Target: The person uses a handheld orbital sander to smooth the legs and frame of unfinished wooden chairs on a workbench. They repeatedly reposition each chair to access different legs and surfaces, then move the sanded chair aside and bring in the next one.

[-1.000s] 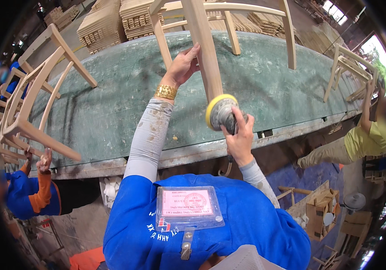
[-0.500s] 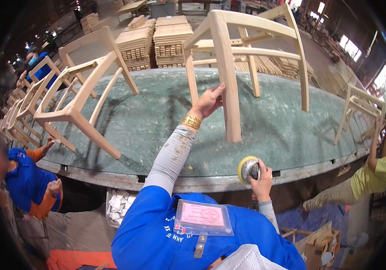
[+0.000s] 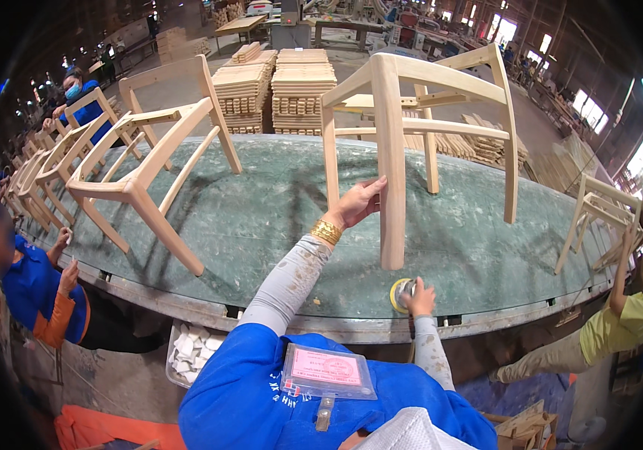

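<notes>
A pale wooden chair frame [image 3: 391, 161] stands on the green tabletop in front of me. My left hand [image 3: 359, 202], a gold bracelet on its wrist, grips the lower part of its nearest leg, fingertips on the leg's left side. My right hand [image 3: 420, 298] is closed around a round power sander [image 3: 399, 295] with a yellow pad rim. The sander is at the table's near edge, below and right of that leg and apart from it. Its pad appears tilted to the left; whether it touches the tabletop I cannot tell.
More chair frames [image 3: 137, 184] stand in a row to the left, with co-workers beside them. Another frame [image 3: 599, 202] is at the right by a person in yellow [image 3: 625, 322]. A bin of white pieces [image 3: 173, 360] sits under the near edge. Wood stacks [image 3: 302, 90] rise beyond.
The view has tilted up, so the scene sits lower. My right hand has brought the sander forward from in front of the table to its near edge. My left hand keeps its hold.
</notes>
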A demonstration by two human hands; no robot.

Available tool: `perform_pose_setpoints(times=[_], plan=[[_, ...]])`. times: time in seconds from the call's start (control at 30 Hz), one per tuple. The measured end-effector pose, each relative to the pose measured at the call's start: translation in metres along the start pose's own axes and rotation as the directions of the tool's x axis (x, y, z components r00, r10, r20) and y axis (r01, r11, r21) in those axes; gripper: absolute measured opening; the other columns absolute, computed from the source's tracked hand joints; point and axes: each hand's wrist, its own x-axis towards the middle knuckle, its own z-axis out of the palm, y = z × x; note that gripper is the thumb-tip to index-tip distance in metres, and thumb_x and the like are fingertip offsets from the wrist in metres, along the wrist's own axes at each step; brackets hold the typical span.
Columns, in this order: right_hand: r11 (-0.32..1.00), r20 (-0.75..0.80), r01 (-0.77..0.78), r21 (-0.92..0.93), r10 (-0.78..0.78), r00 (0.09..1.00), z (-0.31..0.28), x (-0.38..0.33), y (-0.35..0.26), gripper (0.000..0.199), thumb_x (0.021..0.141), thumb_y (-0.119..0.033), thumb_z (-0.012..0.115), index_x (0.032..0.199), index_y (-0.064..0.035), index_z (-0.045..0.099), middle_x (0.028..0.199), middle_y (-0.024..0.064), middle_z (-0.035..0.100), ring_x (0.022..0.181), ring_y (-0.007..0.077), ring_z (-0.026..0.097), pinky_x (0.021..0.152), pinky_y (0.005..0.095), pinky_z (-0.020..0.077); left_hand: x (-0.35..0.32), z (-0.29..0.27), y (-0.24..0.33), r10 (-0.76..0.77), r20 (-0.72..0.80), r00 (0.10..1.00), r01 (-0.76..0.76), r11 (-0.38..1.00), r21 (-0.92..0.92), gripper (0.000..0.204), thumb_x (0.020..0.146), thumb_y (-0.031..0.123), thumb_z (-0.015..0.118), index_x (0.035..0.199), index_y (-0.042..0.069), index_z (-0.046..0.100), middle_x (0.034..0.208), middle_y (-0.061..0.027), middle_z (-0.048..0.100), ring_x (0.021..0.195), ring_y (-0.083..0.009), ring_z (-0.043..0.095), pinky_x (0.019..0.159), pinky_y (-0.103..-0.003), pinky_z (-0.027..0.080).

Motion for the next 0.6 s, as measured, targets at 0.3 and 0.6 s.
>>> perform_pose_setpoints(times=[0.3, 0.6], plan=[[0.543, -0.307, 0.353, 0.762, -0.177, 0.935, -0.111, -0.014, -0.140, 0.054, 0.072, -0.025, 0.077, 0.113, 0.0008, 0.052, 0.098, 0.0145, 0.062, 0.089, 0.0217, 0.061, 0.078, 0.0325, 0.0474, -0.004, -0.046, -0.017, 0.023, 0.064, 0.998, -0.038, 0.968, 0.248, 0.044, 0.093, 0.029, 0.055, 0.125, -0.001, 0.053, 0.121, -0.0116, 0.058, 0.112, -0.0183, 0.054, 0.097, -0.034, 0.044], [0.458, -0.277, 0.232, 0.858, 0.032, 0.960, -0.110, -0.034, -0.046, 0.041, 0.073, -0.021, 0.075, 0.101, 0.0036, 0.057, 0.083, 0.0083, 0.062, 0.074, 0.0151, 0.059, 0.067, 0.0304, 0.0484, 0.057, -0.219, -0.080, 0.294, -0.655, 0.696, 0.135, 0.842, 0.522, 0.102, 0.059, 0.035, 0.086, 0.135, -0.009, 0.034, 0.135, -0.0301, 0.041, 0.124, -0.0338, 0.044, 0.101, -0.040, 0.038]])
